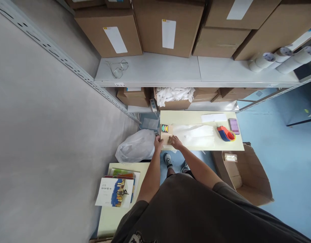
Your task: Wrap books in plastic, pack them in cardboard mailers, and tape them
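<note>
A small tan book or box with a dark panel of coloured shapes lies at the left end of the cream table; I cannot tell which it is. My left hand grips its near left edge, fingers closed. At its right edge, the bent fingers of my right hand press on the tan surface. A white plastic bag or sheet is spread flat directly to the right. Farther right stands a red and blue tape dispenser with a yellow-edged roll.
A white paper strip and a purple pack lie on the table. Metal shelving with cardboard boxes rises behind. A stuffed plastic bag and side table with books are left; an open carton is right.
</note>
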The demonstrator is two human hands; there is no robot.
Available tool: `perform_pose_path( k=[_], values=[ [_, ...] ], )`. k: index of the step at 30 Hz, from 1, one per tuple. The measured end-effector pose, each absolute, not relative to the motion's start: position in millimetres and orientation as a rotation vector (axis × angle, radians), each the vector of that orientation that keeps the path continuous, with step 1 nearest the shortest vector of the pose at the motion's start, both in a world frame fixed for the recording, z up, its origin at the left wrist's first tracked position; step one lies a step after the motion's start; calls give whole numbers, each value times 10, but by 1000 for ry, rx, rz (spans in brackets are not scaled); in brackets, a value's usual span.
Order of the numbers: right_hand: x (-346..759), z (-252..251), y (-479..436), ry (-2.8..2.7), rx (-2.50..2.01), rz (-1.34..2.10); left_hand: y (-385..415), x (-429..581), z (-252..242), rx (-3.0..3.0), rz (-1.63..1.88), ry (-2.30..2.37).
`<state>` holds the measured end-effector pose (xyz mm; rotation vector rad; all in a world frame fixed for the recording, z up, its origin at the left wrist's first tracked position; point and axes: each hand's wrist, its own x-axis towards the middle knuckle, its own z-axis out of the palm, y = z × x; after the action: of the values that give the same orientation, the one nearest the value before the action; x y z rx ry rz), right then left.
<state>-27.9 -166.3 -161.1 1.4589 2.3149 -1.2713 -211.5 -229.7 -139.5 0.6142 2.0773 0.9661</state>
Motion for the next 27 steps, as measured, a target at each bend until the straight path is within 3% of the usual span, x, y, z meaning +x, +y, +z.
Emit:
perform_pose_path(
  k=[11,16,20,27],
  values=[
    [301,-1497,-1671,1819,2322,-2203,-2138,-1246,-917,1268,585,2119],
    [966,-1483,-1771,1767,2629,-1967,-1986,-611,-1064,1478,292,1852],
    [1249,-1527,-1769,1890,2524,-1810,-1990,-308,-1259,1483,-16,1744],
    [1009,-1648,-1568,2258,1933,-1675,-2046,-507,-1462,1506,304,1697]
  ],
)
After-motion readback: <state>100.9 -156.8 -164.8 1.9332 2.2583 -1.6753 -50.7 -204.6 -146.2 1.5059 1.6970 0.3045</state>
